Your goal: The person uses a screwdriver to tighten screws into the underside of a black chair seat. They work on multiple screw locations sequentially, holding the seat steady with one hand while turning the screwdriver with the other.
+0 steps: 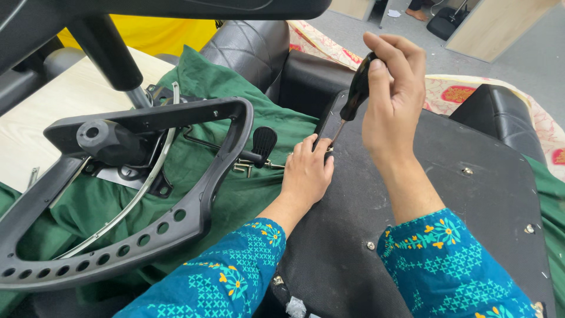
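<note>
A black-handled screwdriver [355,94] is held in the right hand [393,94], fingers wrapped round the top of the handle, thumb pressed along its side. The tool is tilted, handle up and to the right, thin shaft running down and left to the near-left edge of a black seat base panel [447,194]. The tip meets the panel just beside the left hand's fingertips; the screw itself cannot be made out.

The left hand [306,174] is laid palm-down on the panel edge, fingers bent and pinched together at the shaft tip. Whether something small is gripped between them cannot be told.

The panel is lying flat, fabric-covered underside up, with 4 small metal fasteners visible: 1 near the right forearm [371,245], 1 toward the far side [467,171], 1 at the right edge [529,228] and 1 at the bottom right corner. Both forearms are covered by teal patterned sleeves [235,277].

To the left, a black plastic armrest frame [194,218] with a row of round holes is resting on green cloth [247,106]. A black lever paddle [264,141] is seen between the frame and the left hand, with a few loose bolts [242,167] lying on the cloth just beside it. Black quilted upholstery [250,47] is seen beyond the cloth.
</note>
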